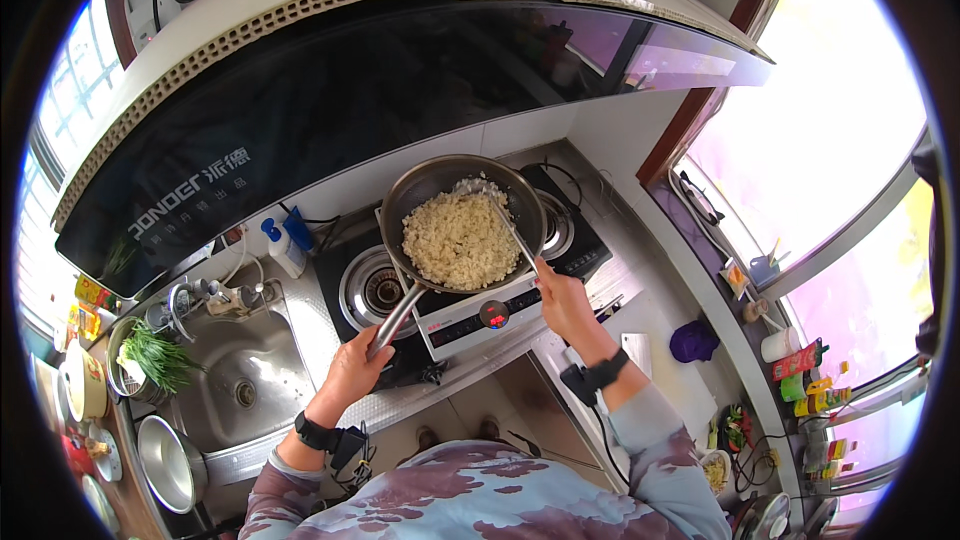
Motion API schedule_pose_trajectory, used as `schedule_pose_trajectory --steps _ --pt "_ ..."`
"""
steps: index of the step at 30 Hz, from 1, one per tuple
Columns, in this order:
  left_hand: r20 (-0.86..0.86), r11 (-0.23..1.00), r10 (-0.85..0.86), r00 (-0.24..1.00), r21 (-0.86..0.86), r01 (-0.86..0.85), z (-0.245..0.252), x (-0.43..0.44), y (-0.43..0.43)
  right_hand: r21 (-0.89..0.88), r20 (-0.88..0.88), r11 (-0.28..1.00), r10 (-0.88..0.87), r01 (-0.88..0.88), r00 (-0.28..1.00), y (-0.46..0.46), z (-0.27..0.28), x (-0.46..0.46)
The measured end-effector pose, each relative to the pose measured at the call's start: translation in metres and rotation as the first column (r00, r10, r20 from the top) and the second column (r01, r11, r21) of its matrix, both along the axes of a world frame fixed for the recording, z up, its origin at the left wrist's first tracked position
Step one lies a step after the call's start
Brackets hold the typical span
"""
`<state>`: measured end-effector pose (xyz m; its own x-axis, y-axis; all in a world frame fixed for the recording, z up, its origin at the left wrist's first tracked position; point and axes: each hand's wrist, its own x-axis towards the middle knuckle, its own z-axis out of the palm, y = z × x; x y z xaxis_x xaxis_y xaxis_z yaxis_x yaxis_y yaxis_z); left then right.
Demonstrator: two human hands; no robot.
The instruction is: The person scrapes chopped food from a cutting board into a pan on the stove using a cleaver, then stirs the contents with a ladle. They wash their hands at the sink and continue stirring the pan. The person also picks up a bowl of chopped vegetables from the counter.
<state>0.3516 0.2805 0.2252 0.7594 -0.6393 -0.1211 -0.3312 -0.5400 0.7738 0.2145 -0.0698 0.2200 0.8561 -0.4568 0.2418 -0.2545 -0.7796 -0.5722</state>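
Note:
A dark frying pan (391, 217) full of rice (461, 240) stands over a white induction cooker (461, 330), which is set on the black gas hob (330, 277). My left hand (352, 367) is closed round the pan's metal handle (397, 319). With my right hand (562, 300) I hold a metal spatula (517, 234) by its handle; its far end lies in the rice near the pan's upper right side and is partly hidden by grains. Both wrists wear black straps with small devices and cables.
A dark range hood (337, 105) hangs beyond the pan. To the left are a steel sink (240, 367), green stalks (157, 356) in a colander, a steel pot (169, 465) and a pump bottle (283, 247). A purple cloth (694, 342) and sauce bottles (799, 361) lie to the right.

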Motion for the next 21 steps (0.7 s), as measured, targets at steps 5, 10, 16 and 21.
schedule_pose_trajectory --steps 5,10,16,21 --pt "0.006 1.000 0.008 1.000 -0.030 -0.008 -0.002 0.000 0.000 0.147 -0.159 0.987 -0.035 0.059 0.987 0.017 -0.002 -0.006" --pt "0.015 1.000 0.005 1.000 -0.028 -0.005 -0.003 0.000 0.000 0.425 -0.181 0.905 0.100 -0.014 0.978 0.007 0.013 -0.025" --pt "0.002 0.999 0.015 1.000 -0.044 -0.015 -0.003 -0.003 0.000 0.413 -0.067 0.910 0.002 0.026 0.998 0.025 0.014 -0.022" --pt "0.007 0.999 0.011 1.000 -0.033 -0.011 -0.003 -0.002 -0.001 0.840 -0.132 0.538 0.081 0.068 0.988 0.030 0.023 -0.048"
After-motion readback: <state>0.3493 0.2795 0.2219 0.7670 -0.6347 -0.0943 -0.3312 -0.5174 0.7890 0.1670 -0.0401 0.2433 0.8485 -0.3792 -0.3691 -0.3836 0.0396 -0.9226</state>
